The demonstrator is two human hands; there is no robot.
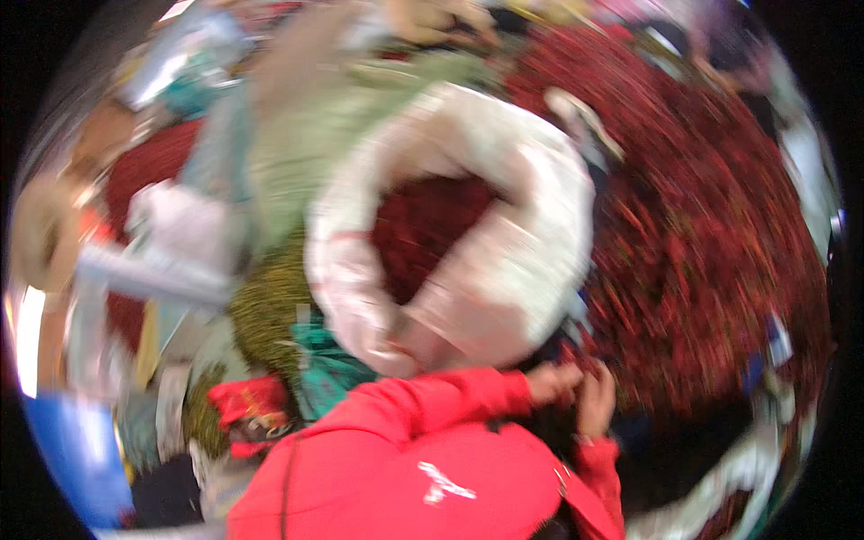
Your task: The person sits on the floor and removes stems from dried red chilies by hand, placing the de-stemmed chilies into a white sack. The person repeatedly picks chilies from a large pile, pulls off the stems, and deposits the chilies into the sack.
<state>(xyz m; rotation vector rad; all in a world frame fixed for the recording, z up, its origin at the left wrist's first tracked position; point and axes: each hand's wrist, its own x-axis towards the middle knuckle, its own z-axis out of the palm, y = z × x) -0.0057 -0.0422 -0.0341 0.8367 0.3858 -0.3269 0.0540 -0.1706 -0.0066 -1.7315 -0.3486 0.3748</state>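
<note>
My left hand (pixel 555 383) and my right hand (pixel 596 398) are close together at the lower right of the white sack, by the edge of a large heap of red chili peppers (pixel 682 270). Something small and dark red shows between their fingers, too blurred to name surely. The white woven sack (pixel 547 263) stands before me with its rim rolled outward and dark red contents, apparently chilies (pixel 432 223), inside. Motion blur hides the fingertips.
Left of the sack lie a green heap (pixel 273 304), a teal bag (pixel 331 368) and a red packet (pixel 253 401). Green sacking (pixel 290 148) stretches behind. Other people's arms (pixel 439 23) show at the top, and another person sits at the upper right (pixel 736 54).
</note>
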